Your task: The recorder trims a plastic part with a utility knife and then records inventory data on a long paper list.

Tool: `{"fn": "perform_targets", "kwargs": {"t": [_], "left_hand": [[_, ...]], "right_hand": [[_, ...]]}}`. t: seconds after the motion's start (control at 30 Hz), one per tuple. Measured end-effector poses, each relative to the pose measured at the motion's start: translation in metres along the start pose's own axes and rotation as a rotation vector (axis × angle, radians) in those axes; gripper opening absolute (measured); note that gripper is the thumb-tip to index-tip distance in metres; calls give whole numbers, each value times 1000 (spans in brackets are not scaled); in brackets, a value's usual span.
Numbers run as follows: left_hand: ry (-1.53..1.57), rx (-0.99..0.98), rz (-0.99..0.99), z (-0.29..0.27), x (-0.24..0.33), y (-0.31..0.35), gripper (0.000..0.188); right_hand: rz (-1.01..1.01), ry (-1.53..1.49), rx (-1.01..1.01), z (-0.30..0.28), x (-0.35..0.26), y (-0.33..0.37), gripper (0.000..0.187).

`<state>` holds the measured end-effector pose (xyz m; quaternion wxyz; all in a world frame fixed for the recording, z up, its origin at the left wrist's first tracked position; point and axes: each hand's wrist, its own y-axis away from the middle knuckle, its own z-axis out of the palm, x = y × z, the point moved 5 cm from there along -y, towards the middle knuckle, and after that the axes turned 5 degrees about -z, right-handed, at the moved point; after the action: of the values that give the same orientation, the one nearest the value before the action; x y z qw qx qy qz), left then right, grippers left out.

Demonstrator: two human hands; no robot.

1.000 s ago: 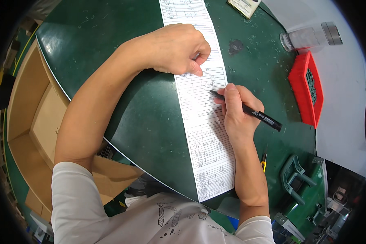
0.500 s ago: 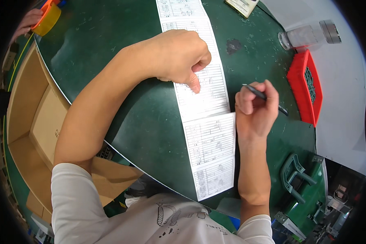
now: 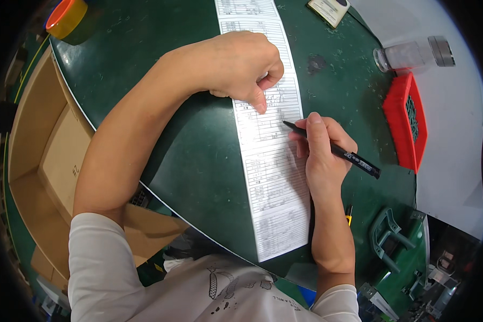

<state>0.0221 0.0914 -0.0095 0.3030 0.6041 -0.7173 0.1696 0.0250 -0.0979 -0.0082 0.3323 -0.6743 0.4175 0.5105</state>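
One arched left hand [image 3: 244,63] over paper [image 3: 278,217], grip unclear, right hand [image 3: 324,155] clamped on pen [image 3: 362,162]

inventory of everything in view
Table: 1, green, centre
Printed form: sheet count unclear, white, across table
Marker: 1, black, over form's right edge
Bin: 1, red, table's right side
Pieces: uncountable, dark green, inside bin
Bottle: 1, clear, upper right
Device: 1, pale, top right
Ring-like item: 1, orange-yellow, top left
Cardboard box: 1, brown, left
Handle: 1, dark green, lower right
Tool: 1, yellow, mostly hidden, lower right
Panel: 1, white, right
Shirt: 1, pale grey, bottom
Left hand: 1, bare, on form
Right hand: 1, bare, holding marker
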Motion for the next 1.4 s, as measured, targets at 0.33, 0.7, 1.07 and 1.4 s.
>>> {"fn": "perform_targets", "kwargs": {"t": [0.33, 0.7, 1.07, 1.4], "left_hand": [[-9, -25, -44, -2, 4, 0, 37], [-18, 10, 11, -1, 0, -1, 35], [-20, 2, -12, 0, 0, -1, 35], [-10, 4, -22, 0, -2, -2, 36]], "right_hand": [[-97, 128, 10, 1, 1, 8, 30], [-172, 169, -39, 4, 0, 7, 30], [-159, 168, -56, 5, 2, 6, 30], [-243, 187, -101, 9, 2, 5, 31]]}}
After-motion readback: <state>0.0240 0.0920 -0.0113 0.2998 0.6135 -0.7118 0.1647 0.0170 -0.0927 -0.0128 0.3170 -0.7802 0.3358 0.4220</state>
